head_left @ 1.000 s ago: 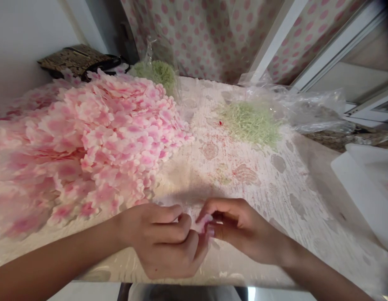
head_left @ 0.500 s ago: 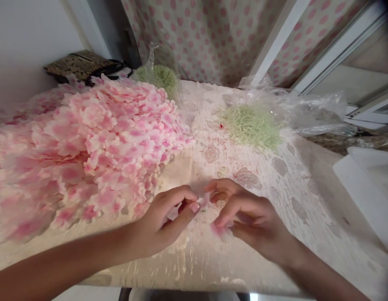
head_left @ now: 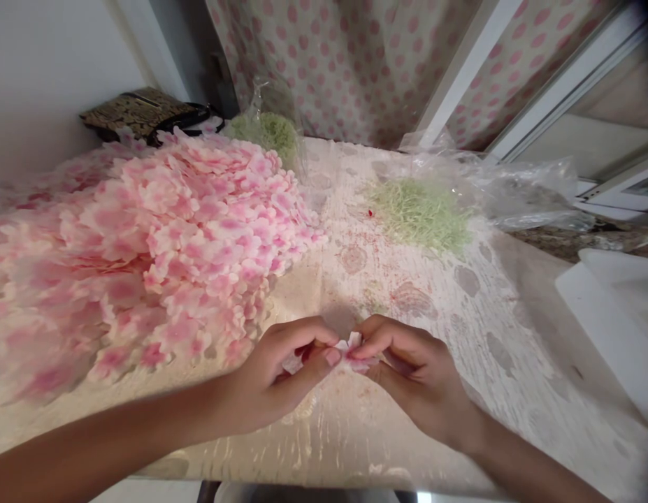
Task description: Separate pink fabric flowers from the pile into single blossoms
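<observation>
Petals (head_left: 361, 364), thin and cloth-like, show between the two hands just above the near part of the tablecloth (head_left: 324, 447). From where I stand they look nearly white along the ruffled edges, with a flush of pink further in, and the tips stand up and fan out a little past the fingers; how many layers there are I can't make out. Left hand (head_left: 282, 370) has them nipped between thumb and forefinger, the thumbnail turned up, and something pale peeps from the hollow of its curled fingers, too hidden to name. Right hand (head_left: 415, 370) pinches the other side, forefinger bent over the top and thumb beneath, so the fingertips of both hands nearly meet. Beside the left forearm spreads a big heap of pink blossoms (head_left: 208, 230), pale at the scalloped rims and deeper rose at the centres, the loose ones at its near edge lying flat and showing rounded lobes. Beyond the hands sits a tangle of pale green shreds (head_left: 423, 216), with a small red speck (head_left: 370, 214) just beside it and a crumpled clear plastic bag (head_left: 528, 192) behind to the right.
</observation>
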`<state>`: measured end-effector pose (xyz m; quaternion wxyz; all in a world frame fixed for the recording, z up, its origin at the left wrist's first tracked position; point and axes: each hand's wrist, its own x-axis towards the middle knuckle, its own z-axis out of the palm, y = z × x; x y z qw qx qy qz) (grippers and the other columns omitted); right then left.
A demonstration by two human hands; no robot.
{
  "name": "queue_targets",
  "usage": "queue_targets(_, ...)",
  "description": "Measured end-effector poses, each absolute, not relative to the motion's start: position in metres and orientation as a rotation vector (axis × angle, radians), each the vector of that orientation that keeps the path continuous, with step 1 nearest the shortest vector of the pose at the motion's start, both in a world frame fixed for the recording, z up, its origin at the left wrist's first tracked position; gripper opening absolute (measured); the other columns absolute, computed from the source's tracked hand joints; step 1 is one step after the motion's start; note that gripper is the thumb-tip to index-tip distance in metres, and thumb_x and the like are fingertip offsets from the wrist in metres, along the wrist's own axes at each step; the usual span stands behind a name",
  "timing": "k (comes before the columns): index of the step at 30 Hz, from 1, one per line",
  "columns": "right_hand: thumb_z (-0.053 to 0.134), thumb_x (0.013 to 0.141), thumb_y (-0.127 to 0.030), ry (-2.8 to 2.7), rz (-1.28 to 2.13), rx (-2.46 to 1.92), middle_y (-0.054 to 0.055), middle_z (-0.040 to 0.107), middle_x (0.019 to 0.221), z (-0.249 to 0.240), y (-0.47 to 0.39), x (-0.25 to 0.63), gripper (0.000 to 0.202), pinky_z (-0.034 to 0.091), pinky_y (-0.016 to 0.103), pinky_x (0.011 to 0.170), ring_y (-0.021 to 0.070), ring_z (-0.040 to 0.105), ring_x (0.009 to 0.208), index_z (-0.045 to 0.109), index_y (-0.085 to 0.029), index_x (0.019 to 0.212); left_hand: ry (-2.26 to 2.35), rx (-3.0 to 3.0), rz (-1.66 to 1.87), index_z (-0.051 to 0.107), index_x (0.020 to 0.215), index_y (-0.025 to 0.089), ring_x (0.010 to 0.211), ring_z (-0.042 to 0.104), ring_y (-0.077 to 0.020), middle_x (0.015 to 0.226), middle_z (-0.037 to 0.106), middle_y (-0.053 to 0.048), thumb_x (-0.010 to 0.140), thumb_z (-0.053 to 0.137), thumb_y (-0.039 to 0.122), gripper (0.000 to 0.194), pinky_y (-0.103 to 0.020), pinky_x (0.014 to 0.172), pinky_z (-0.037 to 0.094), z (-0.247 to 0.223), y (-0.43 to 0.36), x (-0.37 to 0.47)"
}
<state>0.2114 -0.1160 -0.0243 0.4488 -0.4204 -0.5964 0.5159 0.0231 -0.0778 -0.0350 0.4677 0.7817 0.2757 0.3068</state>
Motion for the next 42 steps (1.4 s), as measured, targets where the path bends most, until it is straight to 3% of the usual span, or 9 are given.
queue_targets(3,0.06,0.081,-0.016,-1.496,1.274,-1.107,0.0,0.061,0.079,-0.026,-0.118,0.209,0.006,0.047,0.024,0.064,0.0114,0.059,0.073,0.058,-0.021,0.077,0.547,2.082,0.81,0.054,0.082,0.016,0.055,0.043,-0.0077,0.064,0.048,0.002,0.086,0.048,0.012,0.009,-0.019,0.051,0.035,-0.032,-0.077,0.024)
queue_targets(5,0.06,0.081,-0.018,-1.519,1.259,-1.191,0.0,0.061,0.08,-0.024,-0.118,0.211,0.008,0.048,0.023,0.061,0.0119,0.059,0.072,0.058,-0.023,0.087,0.485,2.179,0.846,0.054,0.082,0.016,0.06,0.046,-0.009,0.064,0.05,0.001,0.085,0.048,0.01,0.009,-0.02,0.055,0.038,-0.031,-0.076,0.024)
queue_targets(8,0.06,0.081,-0.015,-1.528,1.047,-1.261,0.0,0.062,0.083,-0.013,-0.114,0.226,0.02,0.049,0.023,0.063,0.0118,0.059,0.073,0.059,-0.025,0.098,0.717,2.16,0.863,0.052,0.088,0.016,0.057,0.048,-0.0088,0.066,0.051,0.001,0.089,0.041,0.013,0.011,-0.02,0.054,0.039,-0.03,-0.072,0.022)
queue_targets(13,0.065,0.076,-0.012,-1.279,0.709,-1.126,0.0,0.061,0.084,0.009,-0.102,0.263,0.013,0.049,0.027,0.069,0.0138,0.058,0.078,0.065,-0.024,0.081,0.88,2.437,0.652,0.055,0.086,0.015,0.066,0.053,-0.0135,0.074,0.057,-0.002,0.088,0.042,0.021,0.014,-0.027,0.062,0.042,-0.033,-0.065,0.024)
queue_targets(18,0.067,0.075,-0.013,-1.39,0.775,-1.129,0.0,0.064,0.082,0.012,-0.095,0.264,0.011,0.05,0.026,0.066,0.0139,0.06,0.077,0.065,-0.023,0.08,0.871,2.725,0.412,0.064,0.085,0.018,0.076,0.057,-0.0173,0.08,0.06,-0.003,0.086,0.047,0.021,0.017,-0.031,0.069,0.043,-0.041,-0.065,0.028)
queue_targets(23,0.065,0.078,-0.019,-1.586,0.955,-1.216,0.001,0.066,0.078,0.002,-0.095,0.246,0.003,0.049,0.024,0.06,0.0128,0.062,0.07,0.063,-0.021,0.079,0.812,2.259,0.548,0.065,0.083,0.016,0.06,0.055,-0.0083,0.078,0.061,-0.002,0.085,0.051,0.019,0.015,-0.019,0.055,0.042,-0.036,-0.063,0.029)
queue_targets(27,0.062,0.08,-0.013,-1.695,1.186,-0.984,0.002,0.064,0.083,-0.01,-0.1,0.239,0.008,0.049,0.027,0.069,0.0126,0.061,0.077,0.064,-0.021,0.079,0.793,1.997,0.583,0.066,0.08,0.014,0.049,0.048,-0.0061,0.062,0.061,0.001,0.083,0.057,0.02,0.012,-0.016,0.046,0.036,-0.024,-0.066,0.029)
queue_targets(31,0.062,0.08,-0.012,-1.664,1.358,-0.833,0.004,0.059,0.097,-0.017,-0.105,0.234,0.011,0.048,0.03,0.079,0.0145,0.058,0.092,0.068,-0.022,0.081,0.724,1.908,0.61,0.066,0.078,0.013,0.047,0.042,-0.0051,0.06,0.06,0.001,0.083,0.057,0.018,0.012,-0.016,0.043,0.031,-0.018,-0.071,0.028)
queue_targets(42,0.062,0.078,-0.003,-1.536,1.451,-0.749,0.003,0.059,0.089,-0.026,-0.11,0.224,0.019,0.048,0.029,0.071,0.0129,0.059,0.083,0.068,-0.02,0.083,0.576,1.956,0.707,0.066,0.079,0.013,0.05,0.045,-0.0045,0.063,0.06,0.001,0.081,0.058,0.01,0.009,-0.016,0.045,0.033,-0.017,-0.075,0.027)
